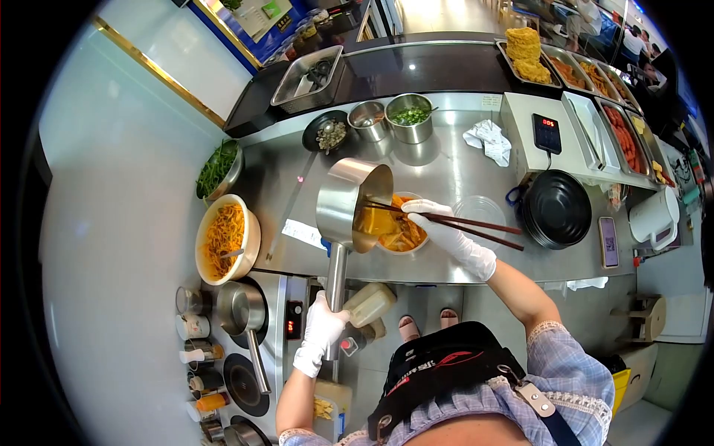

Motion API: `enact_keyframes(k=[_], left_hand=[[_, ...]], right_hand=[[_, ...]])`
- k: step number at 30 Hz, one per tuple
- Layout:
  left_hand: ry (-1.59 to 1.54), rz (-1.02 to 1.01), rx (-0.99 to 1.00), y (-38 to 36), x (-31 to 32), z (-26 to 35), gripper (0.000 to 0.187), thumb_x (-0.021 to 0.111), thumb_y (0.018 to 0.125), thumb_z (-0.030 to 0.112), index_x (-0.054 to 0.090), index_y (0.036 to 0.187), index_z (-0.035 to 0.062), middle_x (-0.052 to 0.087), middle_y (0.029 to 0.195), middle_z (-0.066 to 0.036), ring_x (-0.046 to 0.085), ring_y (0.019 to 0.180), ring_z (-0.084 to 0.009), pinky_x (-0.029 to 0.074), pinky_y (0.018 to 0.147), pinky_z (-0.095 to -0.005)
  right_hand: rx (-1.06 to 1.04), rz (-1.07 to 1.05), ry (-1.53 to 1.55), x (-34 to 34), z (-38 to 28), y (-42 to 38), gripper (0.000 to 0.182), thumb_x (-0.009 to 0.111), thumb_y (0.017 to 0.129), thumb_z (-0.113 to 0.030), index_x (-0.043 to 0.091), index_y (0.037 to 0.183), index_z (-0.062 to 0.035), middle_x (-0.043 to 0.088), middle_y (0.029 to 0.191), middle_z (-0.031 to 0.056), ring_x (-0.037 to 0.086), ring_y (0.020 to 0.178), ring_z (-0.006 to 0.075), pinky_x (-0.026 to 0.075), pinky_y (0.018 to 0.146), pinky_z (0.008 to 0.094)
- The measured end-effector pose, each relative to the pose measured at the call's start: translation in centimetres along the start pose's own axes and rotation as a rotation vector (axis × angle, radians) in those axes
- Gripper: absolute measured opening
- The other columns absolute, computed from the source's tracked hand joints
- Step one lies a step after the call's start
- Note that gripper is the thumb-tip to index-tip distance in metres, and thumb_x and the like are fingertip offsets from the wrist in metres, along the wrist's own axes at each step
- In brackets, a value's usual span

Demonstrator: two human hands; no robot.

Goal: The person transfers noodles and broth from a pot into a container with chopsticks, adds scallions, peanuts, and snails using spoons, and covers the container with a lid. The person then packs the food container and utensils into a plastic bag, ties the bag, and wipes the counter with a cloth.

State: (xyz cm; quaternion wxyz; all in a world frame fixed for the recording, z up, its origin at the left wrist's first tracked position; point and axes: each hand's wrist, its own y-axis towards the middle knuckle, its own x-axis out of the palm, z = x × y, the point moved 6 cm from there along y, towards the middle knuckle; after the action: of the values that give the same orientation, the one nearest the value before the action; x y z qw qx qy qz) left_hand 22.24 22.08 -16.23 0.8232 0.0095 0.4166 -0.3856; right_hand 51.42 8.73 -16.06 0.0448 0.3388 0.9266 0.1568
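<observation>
A: Steel saucepan, tipped over the bowl near the front edge of the surface. Left hand clenched round the end of the long handle. Probably heavy that far out, slick under a glove.

B: Right hand?

A: Grasping chopsticks, tips inside the pan's mouth. Stiff, light, held at mid-length.

B: Hidden?

A: Pan covers the bowl's left side; its contents read only as orange. Bowl rim mostly masked.

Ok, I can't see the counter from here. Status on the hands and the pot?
Left hand grips the handle of the steel saucepan, tilted over the bowl. Right hand holds chopsticks at its mouth. Nothing blocking.
</observation>
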Motion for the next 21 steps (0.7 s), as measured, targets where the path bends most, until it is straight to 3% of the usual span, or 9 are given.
enact_keyframes(k=[6, 8, 12, 14, 17, 21], left_hand=[[0.204, 0.058, 0.077, -0.5, -0.9, 2.1, 0.040, 0.066, 0.068, 0.011, 0.050, 0.101, -0.0063, 0.063, 0.075, -0.020, 0.065, 0.062, -0.0293, 0.052, 0.059, -0.0369], [0.273, 0.040, 0.055, -0.9, -1.1, 3.3, 0.046, 0.068, 0.067, 0.017, 0.048, 0.100, -0.0065, 0.062, 0.080, -0.028, 0.062, 0.076, -0.0441, 0.051, 0.070, -0.0457], [0.320, 0.055, 0.061, -1.0, -1.3, 4.0, 0.044, 0.068, 0.067, 0.017, 0.048, 0.099, -0.0058, 0.062, 0.078, -0.028, 0.062, 0.076, -0.0440, 0.051, 0.070, -0.0462], [0.337, 0.036, 0.014, -0.9, -1.2, 3.7, 0.046, 0.065, 0.067, 0.014, 0.051, 0.104, -0.0078, 0.064, 0.082, -0.025, 0.063, 0.078, -0.0396, 0.050, 0.072, -0.0419], [0.295, 0.023, 0.024, -0.8, -1.1, 3.8, 0.044, 0.065, 0.067, 0.014, 0.051, 0.103, -0.0075, 0.064, 0.082, -0.025, 0.063, 0.079, -0.0394, 0.050, 0.072, -0.0415], [0.230, -0.001, 0.054, -0.9, -1.3, 4.4, 0.043, 0.065, 0.067, 0.013, 0.051, 0.103, -0.0073, 0.064, 0.082, -0.025, 0.064, 0.080, -0.0389, 0.050, 0.073, -0.0409]], right_hand=[[-0.024, 0.037, 0.046, -1.1, -0.7, 0.0, 0.014, 0.062, 0.084, -0.002, 0.066, 0.097, 0.0004, 0.067, 0.098, 0.0084, 0.062, 0.093, 0.0162, 0.048, 0.084, 0.0279], [-0.004, 0.051, 0.063, -1.1, -0.9, 0.0, 0.014, 0.062, 0.084, -0.003, 0.066, 0.097, 0.0004, 0.067, 0.098, 0.0084, 0.062, 0.093, 0.0161, 0.048, 0.084, 0.0280], [-0.010, -0.014, -0.038, -1.1, -0.6, -0.5, 0.014, 0.062, 0.085, -0.004, 0.065, 0.097, 0.0006, 0.067, 0.098, 0.0086, 0.062, 0.090, 0.0164, 0.049, 0.082, 0.0284], [-0.001, 0.020, -0.155, -1.8, -0.8, -1.0, 0.013, 0.062, 0.085, -0.005, 0.064, 0.095, 0.0013, 0.067, 0.095, 0.0091, 0.063, 0.086, 0.0172, 0.049, 0.080, 0.0285], [-0.137, 0.113, -0.061, -2.4, -1.7, -0.5, 0.011, 0.062, 0.084, -0.004, 0.063, 0.093, 0.0023, 0.066, 0.095, 0.0097, 0.063, 0.085, 0.0178, 0.049, 0.081, 0.0281], [-0.105, 0.090, 0.021, -2.2, -2.7, -0.1, 0.011, 0.062, 0.084, -0.003, 0.063, 0.094, 0.0026, 0.067, 0.096, 0.0097, 0.063, 0.087, 0.0183, 0.049, 0.081, 0.0286]])
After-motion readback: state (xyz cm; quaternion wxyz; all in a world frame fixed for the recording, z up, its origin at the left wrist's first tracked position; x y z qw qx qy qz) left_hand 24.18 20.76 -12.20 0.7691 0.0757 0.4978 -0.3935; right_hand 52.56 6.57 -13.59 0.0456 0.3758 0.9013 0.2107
